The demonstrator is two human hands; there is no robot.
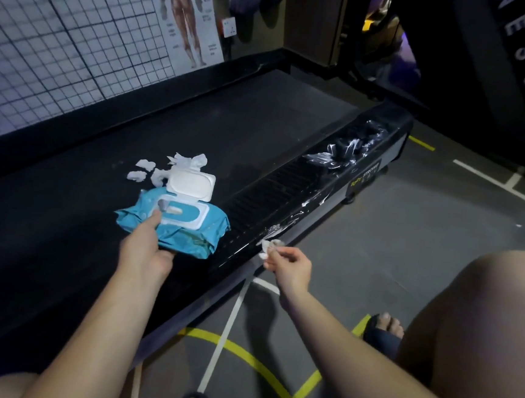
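A blue pack of wet wipes [188, 233] lies on the black treadmill belt [61, 229], its white flip lid [189, 184] standing open. My left hand [145, 249] grips the pack's near left corner, thumb beneath, forefinger reaching toward the opening. My right hand [290, 264] pinches a small crumpled white scrap of wipe [268, 247] over the treadmill's side rail [273, 206]. Several torn white wipe scraps [149, 170] lie on the belt just behind the pack.
Torn clear plastic film [344, 152] clings to the far end of the side rail. A gridded wall chart [62, 38] stands behind the belt. Grey floor with white and yellow lines [241, 355] lies to the right, with my sandalled feet [384, 331] and knee.
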